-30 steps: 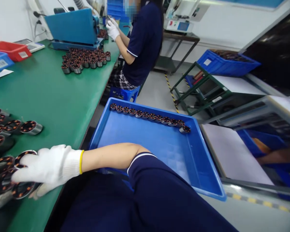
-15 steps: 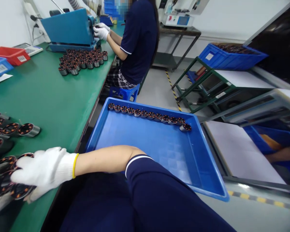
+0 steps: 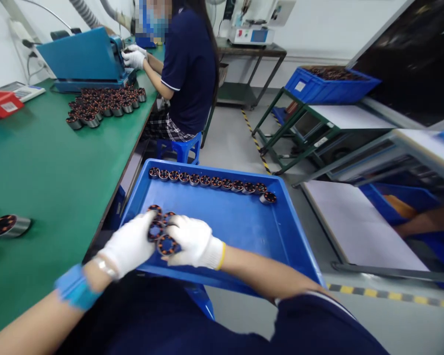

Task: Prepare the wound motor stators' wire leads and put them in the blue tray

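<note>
Several motor stators (image 3: 166, 244), short metal cylinders with copper windings inside, are squeezed together between my two gloved hands over the near left part of a blue tray (image 3: 229, 222). My left hand (image 3: 130, 245) closes on them from the left, and my right hand (image 3: 193, 241) grips from the right. Both wear white knit gloves. Along the tray's far wall stands a row of stators (image 3: 205, 181), with one more stator (image 3: 268, 197) in front of the row's right end. Whether the held ones touch the tray floor I cannot tell.
On the green bench (image 3: 40, 167) at left lie more stators (image 3: 9, 226) and, farther off, a large cluster of them (image 3: 103, 104). A co-worker (image 3: 190, 64) sits at a blue machine (image 3: 81, 56). Trolleys with a filled blue bin (image 3: 325, 88) stand at right.
My hands have moved right from the bench to over the tray, carrying several stators between them. The view has shifted, and fewer bench stators show at left.
</note>
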{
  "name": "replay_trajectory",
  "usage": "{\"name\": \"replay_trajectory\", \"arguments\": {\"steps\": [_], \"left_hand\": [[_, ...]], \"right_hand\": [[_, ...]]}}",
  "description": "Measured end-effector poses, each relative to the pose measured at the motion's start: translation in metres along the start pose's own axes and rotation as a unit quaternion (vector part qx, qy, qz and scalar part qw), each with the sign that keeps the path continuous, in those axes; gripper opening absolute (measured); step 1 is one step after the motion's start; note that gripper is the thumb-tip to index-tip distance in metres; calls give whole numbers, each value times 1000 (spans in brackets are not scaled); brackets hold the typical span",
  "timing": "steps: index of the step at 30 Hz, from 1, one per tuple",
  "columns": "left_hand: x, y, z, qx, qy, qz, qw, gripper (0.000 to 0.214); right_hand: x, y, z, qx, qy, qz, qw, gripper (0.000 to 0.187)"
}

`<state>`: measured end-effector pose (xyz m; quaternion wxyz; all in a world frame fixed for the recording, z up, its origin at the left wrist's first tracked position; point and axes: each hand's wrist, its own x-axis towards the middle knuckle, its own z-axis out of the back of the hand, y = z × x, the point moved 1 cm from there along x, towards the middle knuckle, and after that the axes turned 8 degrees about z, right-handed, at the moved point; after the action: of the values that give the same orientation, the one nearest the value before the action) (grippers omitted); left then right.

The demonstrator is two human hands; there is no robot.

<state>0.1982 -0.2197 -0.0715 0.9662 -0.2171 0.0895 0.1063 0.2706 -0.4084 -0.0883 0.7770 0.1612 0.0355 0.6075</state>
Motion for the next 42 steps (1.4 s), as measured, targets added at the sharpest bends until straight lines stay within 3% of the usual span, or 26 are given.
{"name": "replay_trajectory", "arguments": {"steps": [2, 4, 6, 8, 12, 15, 19, 22, 25, 27, 31, 33, 38, 40, 42], "left_hand": [[32, -35, -38, -12, 70, -66, 995, 53], [53, -62, -70, -20, 106, -99, 989, 55], [65, -78, -92, -26, 124, -109, 986, 58], [69, -84, -101, -35, 130, -108, 985, 65], [63, -73, -88, -62, 94, -83, 990, 84], [52, -52, -72, -93, 26, -11, 995, 82], [33, -31, -67, -143, 4, 65, 988, 83], [18, -26, -70, -190, 14, 88, 978, 85], [6, -23, -70, -212, 11, 101, 972, 87], [0, -21, -66, -215, 10, 118, 969, 89], [-12, -15, -58, -213, 9, 145, 966, 91], [-20, -13, -56, -213, 13, 157, 964, 91], [-42, -6, -51, -211, 24, 173, 962, 89], [-50, -2, -47, -207, 15, 187, 960, 89], [-57, 3, -43, -207, 1, 203, 957, 88]], "right_hand": [[-44, -18, -11, -3, 15, -108, 994, 58], [-79, -31, -19, -2, 33, -174, 984, 54], [-103, -41, -23, -2, 56, -215, 975, 51], [-115, -52, -24, -7, 72, -251, 965, 47], [-124, -89, -17, -48, 58, -366, 928, 47], [-133, -124, -10, -85, 23, -440, 894, 52], [-154, -165, -6, -168, -40, -460, 871, 60], [-169, -180, -2, -221, -70, -469, 852, 82], [-179, -180, 9, -252, -84, -500, 824, 102], [-182, -173, 18, -247, -64, -521, 814, 106], [-181, -162, 26, -138, 21, -605, 784, 73], [-179, -164, 24, -100, 10, -637, 764, 62], [-170, -172, 34, -87, -68, -633, 766, 63], [-159, -161, 44, -98, -37, -635, 765, 55], [-141, -135, 48, -55, 44, -600, 797, 41]]}}
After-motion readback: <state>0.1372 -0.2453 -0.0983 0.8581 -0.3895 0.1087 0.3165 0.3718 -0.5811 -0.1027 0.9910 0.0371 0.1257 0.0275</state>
